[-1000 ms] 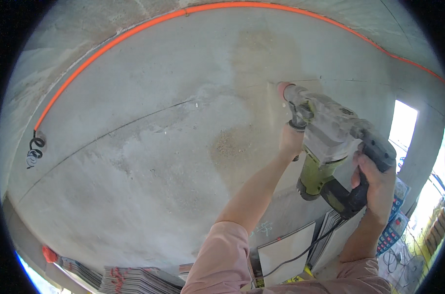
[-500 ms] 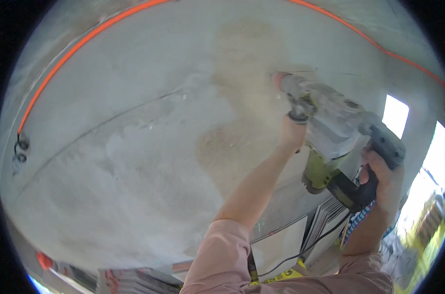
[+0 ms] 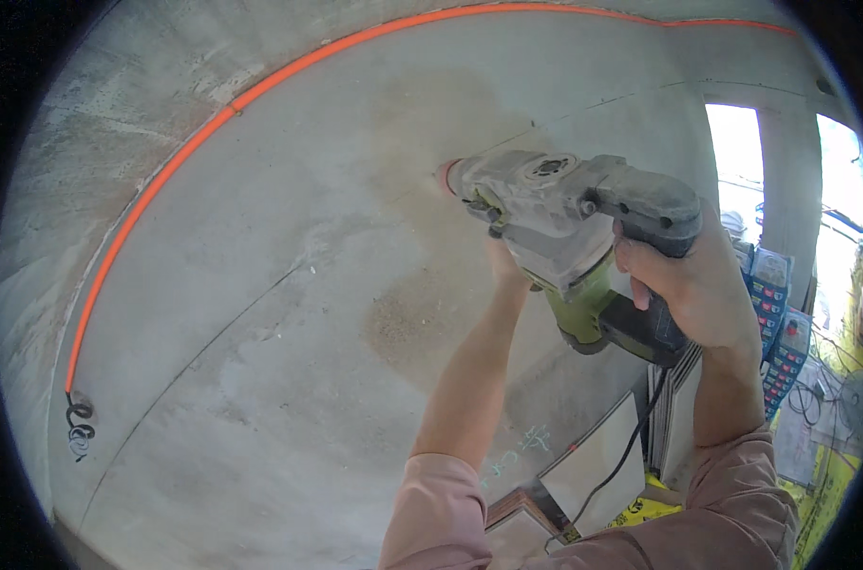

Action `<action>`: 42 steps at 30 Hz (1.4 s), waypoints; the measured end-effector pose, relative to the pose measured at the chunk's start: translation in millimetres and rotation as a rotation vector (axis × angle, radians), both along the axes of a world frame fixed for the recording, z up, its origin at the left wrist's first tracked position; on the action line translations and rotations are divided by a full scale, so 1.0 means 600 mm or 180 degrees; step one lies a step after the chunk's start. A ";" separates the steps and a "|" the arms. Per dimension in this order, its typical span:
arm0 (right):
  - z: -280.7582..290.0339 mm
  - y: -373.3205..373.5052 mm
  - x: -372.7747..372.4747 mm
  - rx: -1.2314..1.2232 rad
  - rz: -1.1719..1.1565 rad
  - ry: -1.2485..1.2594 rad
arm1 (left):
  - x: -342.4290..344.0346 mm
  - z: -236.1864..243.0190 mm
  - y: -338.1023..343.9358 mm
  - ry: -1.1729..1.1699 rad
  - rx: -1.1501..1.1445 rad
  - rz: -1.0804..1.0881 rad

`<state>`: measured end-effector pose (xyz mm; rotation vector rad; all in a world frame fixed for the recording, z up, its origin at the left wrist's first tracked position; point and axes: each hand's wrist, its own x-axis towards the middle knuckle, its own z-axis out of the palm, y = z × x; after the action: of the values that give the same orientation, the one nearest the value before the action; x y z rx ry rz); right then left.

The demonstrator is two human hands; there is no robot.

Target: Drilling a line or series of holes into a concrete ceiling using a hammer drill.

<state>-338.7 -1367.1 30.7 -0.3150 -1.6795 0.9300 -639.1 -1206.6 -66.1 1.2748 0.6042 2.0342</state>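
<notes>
A dusty green-and-black rotary hammer [image 3: 555, 223] is held up against the grey wall [image 3: 289, 285], its red-collared nose close to the surface. My right hand [image 3: 702, 290] wraps the black rear handle. Under the front of the tool, my left hand [image 3: 509, 266] is closed at the side grip, most of its fingers hidden behind the body. Any bit at the nose cannot be made out. Around the nose the plaster shows a brownish patch [image 3: 431, 109], and a second rough patch [image 3: 407, 318] lies lower. A dark line runs across the wall on both sides of the nose.
An orange conduit [image 3: 213, 123] curves along the wall's upper edge, ending in coiled black wire [image 3: 78, 427]. A power cord [image 3: 631, 442] hangs from the tool past leaning panels [image 3: 597, 465]. Blue boxes [image 3: 773, 313] and bright window openings [image 3: 735, 157] are at right.
The view has shifted, bringing more of the conduit and the right-hand side in. The rotary hammer sits further left in view and more level, with both hands still on it.
</notes>
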 end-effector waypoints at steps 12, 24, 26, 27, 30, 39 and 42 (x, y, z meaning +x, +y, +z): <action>-0.011 0.010 -0.005 -0.0016 -0.0101 0.0226 | 0.016 0.008 -0.004 0.0383 0.0351 0.0258; -0.016 0.007 -0.010 -0.0230 -0.0508 0.0083 | 0.021 0.009 0.003 -0.0272 0.0050 0.0129; -0.022 0.011 -0.013 -0.0259 -0.0556 0.0024 | 0.018 -0.001 0.006 -0.0544 0.0030 0.0027; -0.025 0.012 -0.012 -0.0258 -0.0579 -0.0005 | 0.016 -0.004 0.008 -0.0531 0.0165 -0.0208; -0.027 0.017 -0.008 -0.0184 -0.0456 0.0074 | 0.006 -0.001 0.022 -0.0392 0.0237 -0.0398; -0.022 0.005 -0.029 -0.0009 -0.0513 0.0140 | 0.021 0.006 0.034 -0.0796 0.0099 0.0192; -0.019 0.000 -0.029 0.0111 -0.0549 0.0156 | 0.045 0.017 0.005 -0.0764 0.0001 0.0162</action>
<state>-356.2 -1366.9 19.4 -0.4038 -1.5949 0.7736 -612.4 -1203.4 -55.8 1.0038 0.5278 2.1877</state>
